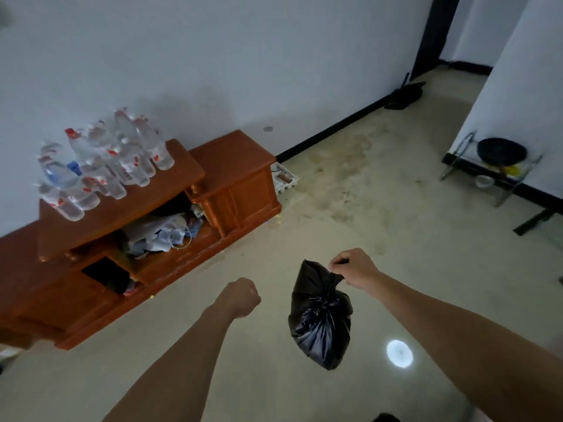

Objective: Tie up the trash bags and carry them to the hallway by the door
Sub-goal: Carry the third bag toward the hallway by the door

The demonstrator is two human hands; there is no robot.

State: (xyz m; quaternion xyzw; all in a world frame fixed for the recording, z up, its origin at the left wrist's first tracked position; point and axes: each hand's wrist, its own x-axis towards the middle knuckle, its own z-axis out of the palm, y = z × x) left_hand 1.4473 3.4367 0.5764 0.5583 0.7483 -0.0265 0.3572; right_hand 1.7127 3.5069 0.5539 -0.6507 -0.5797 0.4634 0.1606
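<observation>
A small black trash bag (320, 321) hangs in the air above the pale floor, its neck gathered into a knot at the top. My right hand (355, 267) pinches the bag's gathered top and carries it. To the left of the bag, my left hand (242, 296) is curled into a fist and holds nothing. A second dark bag or bundle (405, 95) lies on the floor against the far wall, near a dark door frame (432, 35) at the top right.
A low orange-brown wooden cabinet (234, 166) runs along the left wall, with several clear plastic bottles (103, 159) on top and crumpled things in its open shelf. A metal rack with a black pan (499, 150) stands by the right wall. A white tray (285, 178) lies beside the cabinet.
</observation>
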